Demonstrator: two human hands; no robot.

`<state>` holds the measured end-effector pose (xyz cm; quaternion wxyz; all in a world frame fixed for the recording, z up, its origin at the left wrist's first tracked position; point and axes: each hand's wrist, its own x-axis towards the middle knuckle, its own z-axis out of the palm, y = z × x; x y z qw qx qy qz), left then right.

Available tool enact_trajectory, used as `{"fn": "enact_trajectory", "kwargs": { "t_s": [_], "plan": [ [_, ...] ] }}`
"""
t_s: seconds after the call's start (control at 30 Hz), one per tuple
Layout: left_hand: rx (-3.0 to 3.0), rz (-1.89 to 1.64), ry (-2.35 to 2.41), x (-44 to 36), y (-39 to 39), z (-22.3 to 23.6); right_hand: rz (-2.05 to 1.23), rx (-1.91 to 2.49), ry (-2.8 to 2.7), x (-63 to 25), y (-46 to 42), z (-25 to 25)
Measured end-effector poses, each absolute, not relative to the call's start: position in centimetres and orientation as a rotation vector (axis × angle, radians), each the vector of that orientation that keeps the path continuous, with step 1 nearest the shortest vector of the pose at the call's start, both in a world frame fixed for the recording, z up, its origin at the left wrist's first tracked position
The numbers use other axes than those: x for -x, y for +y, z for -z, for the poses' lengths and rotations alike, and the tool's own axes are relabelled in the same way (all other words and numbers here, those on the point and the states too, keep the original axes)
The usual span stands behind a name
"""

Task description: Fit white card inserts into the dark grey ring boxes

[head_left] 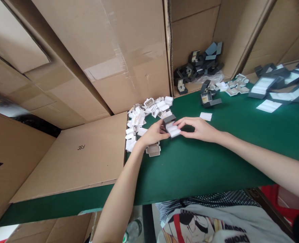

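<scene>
Nearest the camera, a printed shirt [205, 222] fills the bottom edge of the head view, just below the green table [202, 172]. Beyond it, both hands meet at a small dark box [169, 118], its lid raised, near the pile of white pieces [137, 116]. The left hand [153, 132] grips the box's left side between thumb and fingers. The right hand [199, 129] has thumb and fingertips closed on the right edge of a white insert [173, 130] lying in the box (whether they also press the box wall, I cannot tell).

To handle this well, I would let the left hand steady the box by its outer wall and use light, even fingertip pressure on the right, so the white insert does not crease or tilt.

Some left fingers are hidden behind the box, and so is most of its base. The dark boxes [281, 84] at far right are blurred and cut off by the frame; those heaped in the carton [190, 30] overlap too much to count.
</scene>
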<state>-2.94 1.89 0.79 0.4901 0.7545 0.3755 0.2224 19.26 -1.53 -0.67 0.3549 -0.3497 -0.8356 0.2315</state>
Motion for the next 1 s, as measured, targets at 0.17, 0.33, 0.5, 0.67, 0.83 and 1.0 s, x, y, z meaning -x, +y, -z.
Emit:
{"fn": "enact_trajectory", "kwargs": {
  "t_s": [0.17,0.33,0.5,0.67,0.83,1.0],
  "plan": [
    [-1.844,-0.559,0.909,2.9,2.0,-0.6,-0.642,0.865,-2.146,-19.5,-1.3,1.1],
    [-1.839,-0.536,0.9,3.0,2.1,-0.4,-0.695,0.86,-2.169,-19.7,-1.1,0.9],
    [-1.761,-0.49,0.894,3.1,1.8,-1.1,-0.751,0.915,-2.077,-19.8,-0.8,0.6],
    [-1.792,-0.503,0.942,2.8,0.9,-2.0,-0.847,1.171,-1.802,-19.8,-0.2,1.4],
    [-1.929,-0.51,1.039,2.2,0.6,-1.6,-0.813,1.274,-1.849,-19.4,-0.2,1.7],
    [-2.03,-0.517,1.028,2.1,1.0,-0.7,-0.877,1.265,-1.807,-18.9,-0.7,1.4]
  ]
}}
